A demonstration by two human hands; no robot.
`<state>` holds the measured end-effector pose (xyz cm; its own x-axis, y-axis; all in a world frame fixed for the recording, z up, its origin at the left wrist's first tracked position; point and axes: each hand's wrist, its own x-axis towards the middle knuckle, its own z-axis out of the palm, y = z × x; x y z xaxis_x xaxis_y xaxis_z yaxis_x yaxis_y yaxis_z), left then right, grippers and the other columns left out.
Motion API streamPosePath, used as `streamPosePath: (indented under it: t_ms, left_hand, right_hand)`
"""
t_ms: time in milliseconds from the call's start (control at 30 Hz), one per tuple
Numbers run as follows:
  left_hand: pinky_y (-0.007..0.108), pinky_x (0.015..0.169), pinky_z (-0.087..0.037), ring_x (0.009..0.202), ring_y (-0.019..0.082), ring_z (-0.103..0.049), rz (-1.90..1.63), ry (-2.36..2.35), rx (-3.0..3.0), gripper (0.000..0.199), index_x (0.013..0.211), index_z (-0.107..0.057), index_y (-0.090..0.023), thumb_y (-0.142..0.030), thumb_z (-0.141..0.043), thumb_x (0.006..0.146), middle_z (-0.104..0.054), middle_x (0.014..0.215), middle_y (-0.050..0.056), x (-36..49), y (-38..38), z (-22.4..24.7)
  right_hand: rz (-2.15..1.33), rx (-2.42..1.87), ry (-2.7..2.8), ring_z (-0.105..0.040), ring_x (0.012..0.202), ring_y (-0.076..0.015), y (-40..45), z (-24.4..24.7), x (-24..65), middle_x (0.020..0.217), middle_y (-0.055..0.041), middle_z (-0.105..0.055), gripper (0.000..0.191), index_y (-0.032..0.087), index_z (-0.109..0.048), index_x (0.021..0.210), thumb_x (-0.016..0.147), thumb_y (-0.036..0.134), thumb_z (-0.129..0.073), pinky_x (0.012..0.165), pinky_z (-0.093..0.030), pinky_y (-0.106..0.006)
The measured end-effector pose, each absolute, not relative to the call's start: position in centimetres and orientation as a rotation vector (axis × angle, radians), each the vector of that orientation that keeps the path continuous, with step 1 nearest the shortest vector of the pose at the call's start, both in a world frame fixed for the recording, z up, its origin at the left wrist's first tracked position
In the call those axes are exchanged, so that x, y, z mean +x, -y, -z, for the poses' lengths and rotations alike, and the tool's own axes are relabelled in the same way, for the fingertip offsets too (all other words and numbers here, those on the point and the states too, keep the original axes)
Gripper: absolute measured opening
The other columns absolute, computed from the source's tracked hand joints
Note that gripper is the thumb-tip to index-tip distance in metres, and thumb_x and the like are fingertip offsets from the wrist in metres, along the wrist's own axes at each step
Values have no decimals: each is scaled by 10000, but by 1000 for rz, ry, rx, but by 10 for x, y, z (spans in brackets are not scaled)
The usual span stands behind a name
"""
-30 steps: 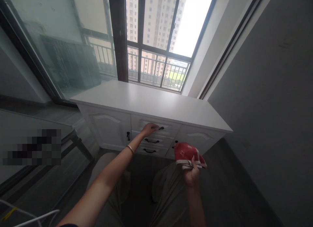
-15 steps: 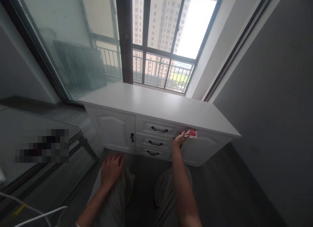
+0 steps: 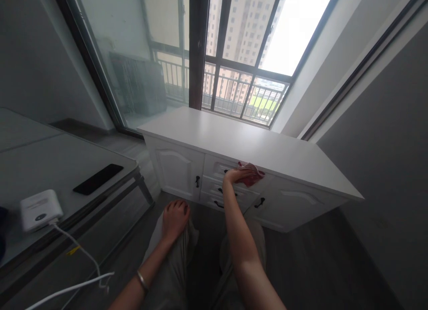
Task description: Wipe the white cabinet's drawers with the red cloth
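Observation:
My right hand [image 3: 238,173] holds a red cloth [image 3: 254,178] with pale edging against the upper front of a white cabinet [image 3: 214,128]. The cloth lies over the right part of the top drawer [image 3: 214,167], just under the countertop's edge. My right forearm partly hides the black handles of the drawers below. On my left knee rests my left hand [image 3: 176,215], palm down, fingers stretched over the trouser cloth and holding nothing.
At left, a table [image 3: 110,154] carries a dark phone-like slab [image 3: 98,178] and a white box-shaped device [image 3: 42,210] with a white cable [image 3: 80,239]. Glass sliding doors [image 3: 130,47] stand behind the cabinet. A grey wall [image 3: 381,145] rises at right.
My right hand has moved left and up across the drawer fronts, and the cloth is bunched differently. The view has turned left, showing more of the table. My left hand stays on the knee.

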<state>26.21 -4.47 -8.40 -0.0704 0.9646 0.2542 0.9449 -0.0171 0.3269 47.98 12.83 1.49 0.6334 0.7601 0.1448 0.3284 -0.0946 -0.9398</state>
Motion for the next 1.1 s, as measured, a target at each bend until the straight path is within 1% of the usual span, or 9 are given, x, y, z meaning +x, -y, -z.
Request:
streamPosePath:
  t_ms: [67, 167, 333, 433, 533, 700, 867, 967, 1100]
  left_hand:
    - [512, 1158, -455, 1225, 325, -698, -662, -2164, 2117, 348, 1056, -810, -248, -297, -465, 1042, -819, 1225, 119, 260, 45, 85]
    - [518, 1143, -462, 1224, 332, -700, -655, -2172, 2127, 356, 1055, -809, -248, -304, -457, 1052, -819, 1220, 121, 256, 45, 86]
    - [515, 1127, -467, 1222, 335, -703, -640, -2196, 2131, 341, 1052, -808, -237, -294, -471, 1050, -822, 1206, 122, 255, 44, 88]
    - [517, 1121, -465, 1219, 336, -701, -626, -2201, 2141, 337, 1051, -805, -232, -296, -474, 1052, -822, 1197, 122, 257, 43, 88]
    - [522, 1107, -467, 1218, 340, -698, -616, -2221, 2142, 345, 1044, -802, -222, -294, -465, 1055, -820, 1193, 127, 258, 44, 88]
    - [501, 1137, -447, 1225, 320, -691, -607, -2230, 2122, 343, 1062, -805, -240, -297, -467, 1060, -818, 1213, 117, 257, 45, 86]
    - [479, 1118, -447, 1234, 312, -685, -544, -2259, 2097, 327, 1053, -810, -221, -285, -490, 1051, -821, 1209, 115, 259, 43, 82]
    - [480, 1100, -451, 1238, 320, -686, -560, -2257, 2113, 326, 1058, -816, -217, -291, -499, 1048, -824, 1201, 117, 261, 43, 82]
    - [485, 1115, -445, 1243, 321, -687, -579, -2244, 2126, 329, 1071, -820, -216, -288, -500, 1044, -825, 1210, 119, 264, 45, 83]
  right_hand:
    - [-449, -1811, 762, 220, 1689, -415, -129, -9, 462, 1778, -378, 184, 843, -229, 77, 1645, 934, 81, -252, 1342, 67, -716]
    - [-455, -1787, 922, 245, 1690, -357, -126, 5, 441, 1800, -320, 202, 803, -207, 0, 1670, 952, 78, -219, 1371, 39, -668]
    - [-510, -1731, 1196, 235, 1693, -354, -125, 49, 424, 1825, -301, 106, 757, -162, -107, 1692, 979, 61, -231, 1368, 6, -686]
    - [-540, -1574, 1494, 123, 1719, -330, -131, 73, 423, 1839, -282, -29, 779, -118, -228, 1698, 930, 9, -272, 1383, -24, -643]
    - [-525, -1371, 1906, 7, 1732, -262, -137, 79, 428, 1845, -209, -155, 785, -44, -333, 1703, 919, -14, -292, 1402, -61, -544]
    - [-377, -1308, 2229, -124, 1725, -211, -147, 76, 444, 1840, -79, -224, 808, 137, -343, 1744, 954, -29, -291, 1385, -221, -541]
    - [-96, -1293, 2551, -212, 1709, -206, -155, 100, 466, 1835, -61, -220, 851, 190, -295, 1769, 954, -44, -359, 1227, -532, -462]
    - [-7, -1198, 2690, -311, 1678, -232, -161, 115, 484, 1808, -72, -308, 844, 195, -355, 1753, 946, -40, -439, 1218, -547, -438]
    - [-24, -1146, 2815, -562, 1520, -255, -163, 127, 518, 1729, -82, -467, 719, 207, -521, 1670, 986, -4, -466, 1213, -553, -447]
